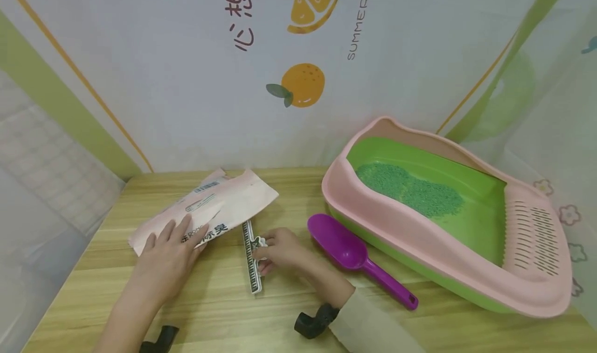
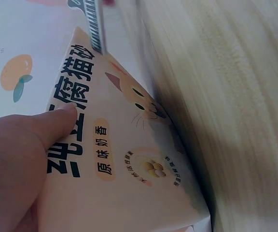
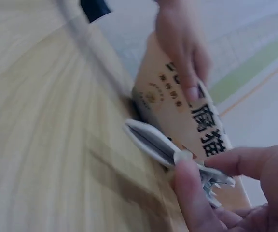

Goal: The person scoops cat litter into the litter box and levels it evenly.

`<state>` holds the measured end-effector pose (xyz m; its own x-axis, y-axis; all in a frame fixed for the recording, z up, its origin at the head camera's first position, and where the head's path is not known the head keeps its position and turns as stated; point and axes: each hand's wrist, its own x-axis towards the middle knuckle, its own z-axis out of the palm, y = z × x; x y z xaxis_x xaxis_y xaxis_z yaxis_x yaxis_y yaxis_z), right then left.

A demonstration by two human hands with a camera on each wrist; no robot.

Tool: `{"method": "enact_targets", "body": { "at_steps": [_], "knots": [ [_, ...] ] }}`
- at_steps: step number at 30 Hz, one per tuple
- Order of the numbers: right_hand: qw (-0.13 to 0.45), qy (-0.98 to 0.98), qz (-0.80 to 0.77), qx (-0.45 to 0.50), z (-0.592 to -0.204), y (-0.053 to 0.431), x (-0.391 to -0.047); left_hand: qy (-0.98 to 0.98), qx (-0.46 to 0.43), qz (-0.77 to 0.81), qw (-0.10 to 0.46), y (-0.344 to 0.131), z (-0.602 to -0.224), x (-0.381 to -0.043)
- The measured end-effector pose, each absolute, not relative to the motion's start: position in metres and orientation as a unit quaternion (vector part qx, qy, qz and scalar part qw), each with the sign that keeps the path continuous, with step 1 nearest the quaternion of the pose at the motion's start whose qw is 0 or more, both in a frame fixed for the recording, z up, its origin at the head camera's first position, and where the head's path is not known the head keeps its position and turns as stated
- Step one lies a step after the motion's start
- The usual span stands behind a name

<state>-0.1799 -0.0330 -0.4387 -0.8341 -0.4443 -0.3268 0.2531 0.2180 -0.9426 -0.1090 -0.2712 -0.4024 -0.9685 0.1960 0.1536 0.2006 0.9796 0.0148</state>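
Note:
A pale pink cat litter bag (image 1: 210,202) with dark printed characters lies on the left of the table. My left hand (image 1: 170,254) grips it, fingers spread over its upper side; in the left wrist view the thumb presses the front panel (image 2: 115,145). Just right of the bag, my right hand (image 1: 282,252) pinches a long bag clip (image 1: 250,257) with black-and-white piano-key stripes by its handle. The right wrist view shows the clip (image 3: 151,140) nearly end-on between thumb and fingers, in front of the bag. One end of the clip is close to the bag's lower edge.
Right of the right hand lies a purple scoop (image 1: 345,244) with its handle toward the front. Behind it stands a pink-rimmed green litter tray (image 1: 420,228) holding green granules (image 1: 410,189). A fruit-printed curtain (image 1: 200,109) hangs behind the wooden table (image 1: 210,311).

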Motion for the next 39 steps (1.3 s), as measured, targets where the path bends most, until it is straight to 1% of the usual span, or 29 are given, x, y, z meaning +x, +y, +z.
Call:
{"method": "enact_targets", "body": {
  "at_steps": [3, 9, 12, 24, 32, 39],
  "knots": [
    [0.311, 0.704, -0.637, -0.048, -0.438, -0.027, -0.181, -0.992, -0.101, -0.015, 0.078, -0.271, -0.403, -0.109],
    [0.350, 0.634, -0.689, -0.031, -0.437, -0.019, -0.180, -0.991, -0.102, -0.015, 0.082, -0.272, -0.404, -0.109],
    [0.357, 0.619, -0.700, -0.024, -0.436, -0.019, -0.178, -0.991, -0.101, -0.015, 0.082, -0.273, -0.404, -0.109],
    [0.316, 0.550, -0.773, 0.001, -0.439, -0.039, -0.165, -0.992, -0.097, -0.031, 0.072, -0.272, -0.403, -0.110],
    [0.286, 0.543, -0.789, 0.038, -0.444, -0.050, -0.166, -0.992, -0.104, -0.028, 0.069, -0.271, -0.406, -0.112],
    [0.256, 0.545, -0.795, 0.072, -0.439, -0.063, -0.172, -0.994, -0.098, -0.030, 0.041, -0.273, -0.406, -0.111]
  ]
}}
